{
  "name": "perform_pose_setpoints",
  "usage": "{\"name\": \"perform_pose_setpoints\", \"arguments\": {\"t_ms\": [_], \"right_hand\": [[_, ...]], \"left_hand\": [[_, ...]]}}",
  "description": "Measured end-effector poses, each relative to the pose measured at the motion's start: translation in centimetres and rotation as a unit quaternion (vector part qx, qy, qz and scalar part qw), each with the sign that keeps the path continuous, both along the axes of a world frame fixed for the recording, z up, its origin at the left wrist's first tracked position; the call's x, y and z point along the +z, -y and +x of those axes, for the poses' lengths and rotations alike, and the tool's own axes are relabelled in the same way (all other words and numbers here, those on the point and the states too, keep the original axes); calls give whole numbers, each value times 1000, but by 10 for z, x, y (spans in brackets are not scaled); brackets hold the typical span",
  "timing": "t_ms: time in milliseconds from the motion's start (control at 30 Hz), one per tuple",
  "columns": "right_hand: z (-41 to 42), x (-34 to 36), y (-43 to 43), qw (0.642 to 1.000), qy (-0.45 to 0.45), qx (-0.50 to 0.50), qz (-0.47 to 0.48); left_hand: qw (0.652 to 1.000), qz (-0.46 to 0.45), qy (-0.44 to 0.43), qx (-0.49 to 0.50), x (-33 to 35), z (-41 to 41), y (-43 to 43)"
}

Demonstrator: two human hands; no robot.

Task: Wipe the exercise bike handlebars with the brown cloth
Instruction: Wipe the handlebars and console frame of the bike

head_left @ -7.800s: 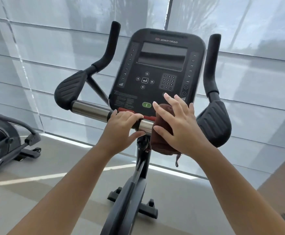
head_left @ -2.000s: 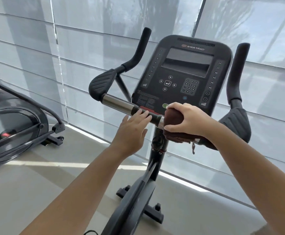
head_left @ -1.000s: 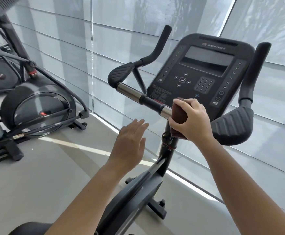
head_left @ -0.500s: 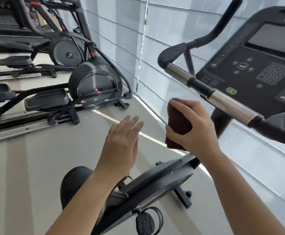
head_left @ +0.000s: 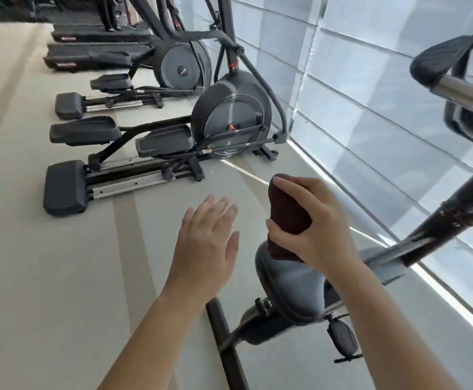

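Observation:
My right hand (head_left: 312, 220) is shut on the bunched brown cloth (head_left: 287, 209), held in the air above the bike's black saddle (head_left: 288, 294). My left hand (head_left: 205, 243) hovers beside it with fingers spread and nothing in it. The exercise bike handlebars (head_left: 466, 92) show only at the right edge: a chrome bar and a black padded grip, well away from both hands. The bike's dark frame tube (head_left: 454, 212) slants down from the right towards the saddle.
Two black elliptical trainers (head_left: 224, 119) stand in a row on the left along the pale floor, with more machines behind. A wall of grey window blinds (head_left: 370, 108) runs along the right. A pedal (head_left: 342, 337) hangs below the saddle.
The view has swung left and down, away from the console. My right hand lifted the cloth off the handlebar and drew back over the saddle. My left hand left the bar and hangs free.

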State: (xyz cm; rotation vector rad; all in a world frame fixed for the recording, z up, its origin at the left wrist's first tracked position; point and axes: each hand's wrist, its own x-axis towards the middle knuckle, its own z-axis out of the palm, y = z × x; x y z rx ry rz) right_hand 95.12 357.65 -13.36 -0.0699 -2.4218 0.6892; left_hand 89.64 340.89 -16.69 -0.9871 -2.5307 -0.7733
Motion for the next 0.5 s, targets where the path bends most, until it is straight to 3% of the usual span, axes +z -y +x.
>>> {"name": "perform_pose_setpoints", "arguments": {"t_ms": [233, 500], "right_hand": [[-37, -7, 85, 1000, 21, -7, -20], [-112, -18, 95, 998, 23, -46, -24]], "left_hand": [[999, -10, -33, 4, 0, -44, 75], [998, 6, -54, -39, -11, -127, 78]]}}
